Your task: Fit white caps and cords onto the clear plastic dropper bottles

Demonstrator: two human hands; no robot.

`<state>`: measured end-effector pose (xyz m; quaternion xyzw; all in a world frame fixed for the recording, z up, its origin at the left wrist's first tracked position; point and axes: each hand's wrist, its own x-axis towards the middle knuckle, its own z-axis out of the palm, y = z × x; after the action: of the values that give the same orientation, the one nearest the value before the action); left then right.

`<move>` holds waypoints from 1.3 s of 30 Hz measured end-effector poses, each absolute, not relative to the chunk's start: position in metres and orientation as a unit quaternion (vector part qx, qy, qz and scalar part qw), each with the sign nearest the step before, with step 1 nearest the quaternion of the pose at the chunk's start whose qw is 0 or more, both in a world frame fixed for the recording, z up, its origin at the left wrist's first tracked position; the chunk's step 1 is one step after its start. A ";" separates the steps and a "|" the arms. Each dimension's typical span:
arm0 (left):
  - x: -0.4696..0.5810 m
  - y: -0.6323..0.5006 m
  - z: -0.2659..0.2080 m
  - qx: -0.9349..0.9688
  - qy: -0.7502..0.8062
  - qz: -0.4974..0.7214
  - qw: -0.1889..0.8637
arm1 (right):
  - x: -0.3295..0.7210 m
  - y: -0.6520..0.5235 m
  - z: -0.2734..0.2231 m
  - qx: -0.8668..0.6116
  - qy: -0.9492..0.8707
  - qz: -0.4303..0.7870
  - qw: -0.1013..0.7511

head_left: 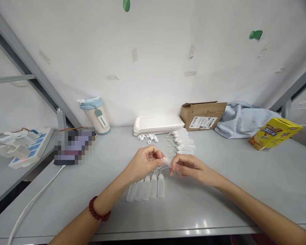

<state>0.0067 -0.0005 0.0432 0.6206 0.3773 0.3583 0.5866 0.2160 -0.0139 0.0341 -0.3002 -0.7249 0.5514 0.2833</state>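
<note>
Over the middle of the table, my left hand (149,159) pinches a small white cap (165,159) between thumb and fingers. Right beside it, my right hand (190,167) is closed round a small translucent squeeze bottle (169,163), mostly hidden by the fingers. Cap and bottle meet between the hands; how far the cap sits on is not visible. Below the hands several translucent bottles (146,189) lie in a row, with thin white strips at their necks. More bottles (185,141) are heaped behind my right hand. Loose white caps (149,137) lie behind my left hand.
A stack of white trays (158,125) and a cardboard box (203,115) stand along the wall. To the right are a light cloth (244,119) and a yellow carton (274,133). A tumbler (95,115), a phone (73,148) on a cable and a power strip (32,148) are at left.
</note>
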 end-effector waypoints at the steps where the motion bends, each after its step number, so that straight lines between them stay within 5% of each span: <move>1: 0.007 0.000 0.043 0.616 0.390 0.352 0.587 | 0.216 -0.014 0.035 -0.303 -0.726 0.548 0.284; 39: 0.010 -0.007 0.045 0.686 0.363 0.386 0.499 | 0.219 -0.008 0.037 -0.282 -0.531 0.738 0.306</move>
<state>0.0104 -0.0072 0.0451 0.6864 0.3625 0.3855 0.4988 0.2188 -0.0083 0.0366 -0.2821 -0.5308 0.7384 0.3058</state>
